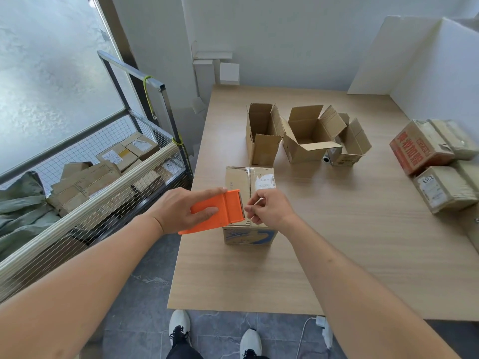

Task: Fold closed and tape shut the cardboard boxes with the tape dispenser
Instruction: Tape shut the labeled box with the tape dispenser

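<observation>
A: Head cam, what's the L hand point(181, 209) doing?
B: Gripping the orange tape dispenser point(216, 212), thumb on its flat side, index along the top edge. Blade end is sitting over the closed box point(248, 193) near the table point(337, 242) front-left edge.
A: R hand point(269, 207)?
B: Fingers curled just beside the blade, pinching at the tape end, I think; tape's too clear to confirm.
A: Other boxes?
B: Three open boxes point(303, 136) standing behind it, flaps up. Sealed parcels point(438, 161) lying at far right.

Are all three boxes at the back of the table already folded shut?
No, the three open boxes behind the box being taped have their flaps standing up and their insides showing.
</observation>
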`<state>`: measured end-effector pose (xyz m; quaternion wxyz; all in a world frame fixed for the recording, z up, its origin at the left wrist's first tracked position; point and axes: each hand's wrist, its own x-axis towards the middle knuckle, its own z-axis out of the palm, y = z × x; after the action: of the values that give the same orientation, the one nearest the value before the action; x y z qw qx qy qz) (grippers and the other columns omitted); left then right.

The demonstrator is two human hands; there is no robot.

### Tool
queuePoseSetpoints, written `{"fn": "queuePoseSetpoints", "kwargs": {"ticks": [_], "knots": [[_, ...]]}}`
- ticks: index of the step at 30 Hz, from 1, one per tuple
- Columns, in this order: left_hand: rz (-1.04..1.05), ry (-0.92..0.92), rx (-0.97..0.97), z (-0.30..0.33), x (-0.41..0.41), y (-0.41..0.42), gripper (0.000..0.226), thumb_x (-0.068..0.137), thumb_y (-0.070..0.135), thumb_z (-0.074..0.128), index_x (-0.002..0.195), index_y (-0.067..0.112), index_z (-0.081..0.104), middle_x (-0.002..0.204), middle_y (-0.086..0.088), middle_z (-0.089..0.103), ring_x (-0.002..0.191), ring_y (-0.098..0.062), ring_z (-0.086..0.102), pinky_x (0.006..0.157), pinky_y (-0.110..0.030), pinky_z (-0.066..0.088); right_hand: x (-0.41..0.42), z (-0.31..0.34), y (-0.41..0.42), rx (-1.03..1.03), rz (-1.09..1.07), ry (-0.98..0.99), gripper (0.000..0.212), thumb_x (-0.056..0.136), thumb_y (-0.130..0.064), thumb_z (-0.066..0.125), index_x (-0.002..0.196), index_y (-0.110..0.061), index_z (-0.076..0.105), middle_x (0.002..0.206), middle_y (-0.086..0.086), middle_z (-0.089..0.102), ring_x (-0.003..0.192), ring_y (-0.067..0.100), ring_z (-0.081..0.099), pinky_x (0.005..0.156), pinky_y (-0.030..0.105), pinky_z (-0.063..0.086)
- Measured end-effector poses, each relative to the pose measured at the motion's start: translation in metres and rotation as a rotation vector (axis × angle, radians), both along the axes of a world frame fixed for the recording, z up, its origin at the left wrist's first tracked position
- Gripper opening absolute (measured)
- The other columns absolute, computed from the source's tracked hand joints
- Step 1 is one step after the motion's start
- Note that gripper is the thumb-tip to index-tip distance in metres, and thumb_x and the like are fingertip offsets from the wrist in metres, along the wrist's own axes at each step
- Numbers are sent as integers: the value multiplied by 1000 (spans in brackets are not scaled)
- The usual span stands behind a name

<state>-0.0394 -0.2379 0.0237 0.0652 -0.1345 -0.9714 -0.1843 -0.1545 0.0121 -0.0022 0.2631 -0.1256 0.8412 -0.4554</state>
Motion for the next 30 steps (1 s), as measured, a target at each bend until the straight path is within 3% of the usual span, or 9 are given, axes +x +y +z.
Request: {"fn": "queuePoseSetpoints", "kwargs": {"ticks": [3, 7, 16, 22, 30], "knots": [[10, -9, 23, -2, -5, 3, 60, 96, 67, 42, 152, 46, 40, 83, 5, 69, 56, -7, 57, 59, -23, 53, 7, -4, 6, 2, -53, -3, 11, 89, -11, 79, 83, -12, 69, 68, 3, 75, 59, 15, 70, 61, 32, 61], [33, -27, 5, -6, -6, 6, 60, 94, 72, 39, 150, 53, 38, 82, 1, 71, 59, -14, 62, 63, -34, 56, 11, -5, 15, 0, -72, -16, 10, 89, -11, 79, 83, -11, 70, 69, 3, 75, 60, 16, 71, 61, 29, 61], [17, -94, 30, -6, -1, -6, 63, 91, 74, 40, 149, 48, 44, 85, 3, 72, 58, -11, 62, 62, -30, 56, 5, -8, 43, 40, -140, -25, 11, 87, -5, 77, 80, -6, 69, 67, 6, 75, 55, 16, 67, 62, 35, 63], [28, -98, 58, 1, 5, -14, 66, 89, 73, 43, 145, 39, 53, 78, 19, 58, 62, 4, 61, 56, -11, 42, 2, -13, 55, 78, -192, -14, 12, 87, -5, 78, 78, -7, 70, 65, 6, 74, 53, 16, 66, 65, 38, 64], [48, -129, 62, -8, 13, -17, 60, 90, 74, 43, 144, 48, 48, 67, 24, 52, 56, 3, 58, 55, -15, 44, 3, -24, 71, 123, -235, 2, 12, 87, -5, 78, 78, -7, 70, 65, 7, 74, 51, 17, 64, 63, 38, 63]]}}
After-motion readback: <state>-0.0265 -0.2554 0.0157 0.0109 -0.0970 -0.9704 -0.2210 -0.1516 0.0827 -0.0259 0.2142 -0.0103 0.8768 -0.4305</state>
